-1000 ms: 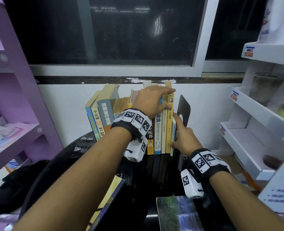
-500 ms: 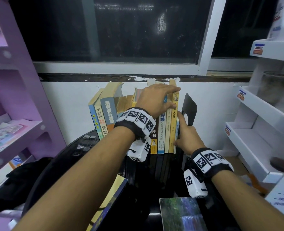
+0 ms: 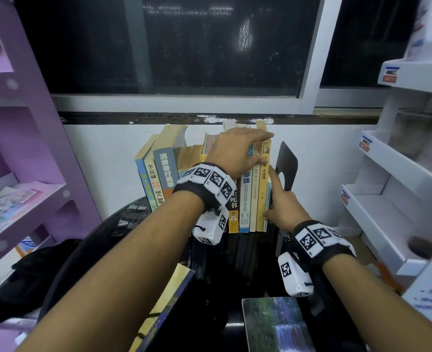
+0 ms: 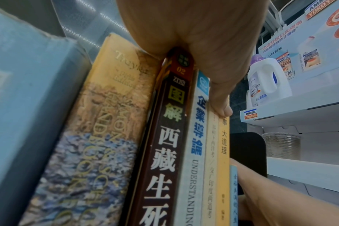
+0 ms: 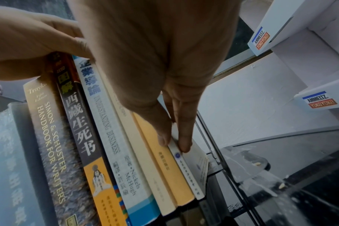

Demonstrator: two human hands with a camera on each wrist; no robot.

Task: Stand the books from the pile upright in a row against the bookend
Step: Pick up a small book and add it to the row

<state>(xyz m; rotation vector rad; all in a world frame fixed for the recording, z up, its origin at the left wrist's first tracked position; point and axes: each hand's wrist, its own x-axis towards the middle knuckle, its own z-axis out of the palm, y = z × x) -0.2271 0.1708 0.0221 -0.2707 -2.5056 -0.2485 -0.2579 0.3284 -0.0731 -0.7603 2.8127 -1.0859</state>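
A row of books (image 3: 245, 199) stands upright on the black round table (image 3: 123, 224), spines facing me. A black bookend (image 3: 287, 168) stands at the row's right end. My left hand (image 3: 258, 148) lies over the tops of the right-hand books, fingers straight, its thumb (image 4: 222, 110) pressing the yellow book's (image 4: 222, 152) spine. My right hand (image 3: 273, 196) is between the row and the bookend. It pinches the thin blue book (image 5: 192, 168) at the row's end, thumb on the spine and a finger on the cover. The leftmost books (image 3: 156, 179) lean right.
Two books lie flat at the table's front: one with a waterfall cover (image 3: 278, 323), one with yellow page edges (image 3: 164, 308). A purple shelf unit (image 3: 19, 199) stands at the left and white display shelves (image 3: 387, 212) at the right. Wall and window are right behind the row.
Both hands stay on the same books. The view has drawn a little closer to the row, and nothing has been let go or picked up.
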